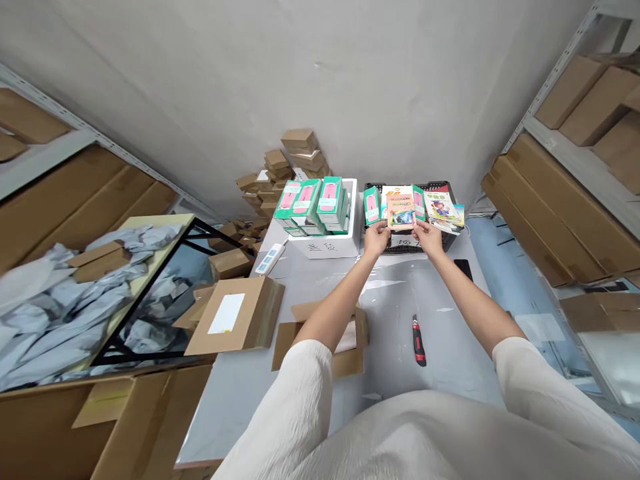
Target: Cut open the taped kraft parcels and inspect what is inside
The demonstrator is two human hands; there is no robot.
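Both my hands hold up a small orange-and-white printed packet (401,209) by its lower edges, above a black plastic crate (410,186). My left hand (376,239) grips its left side and my right hand (427,237) its right side. Green-and-pink boxes (372,205) and printed booklets (443,212) stand in the crate around the packet. To the left, more green-and-pink boxes (320,203) stand in a white foam box (325,247). A red-and-black box cutter (419,341) lies on the grey table (450,300), below my right forearm.
An open cardboard box (320,340) lies under my left forearm, next to a taped carton with a white label (235,315) and a power strip (269,259). Small cartons (299,150) are piled behind. Grey mailer bags (75,300) lie left; shelves hold flat cartons (545,220).
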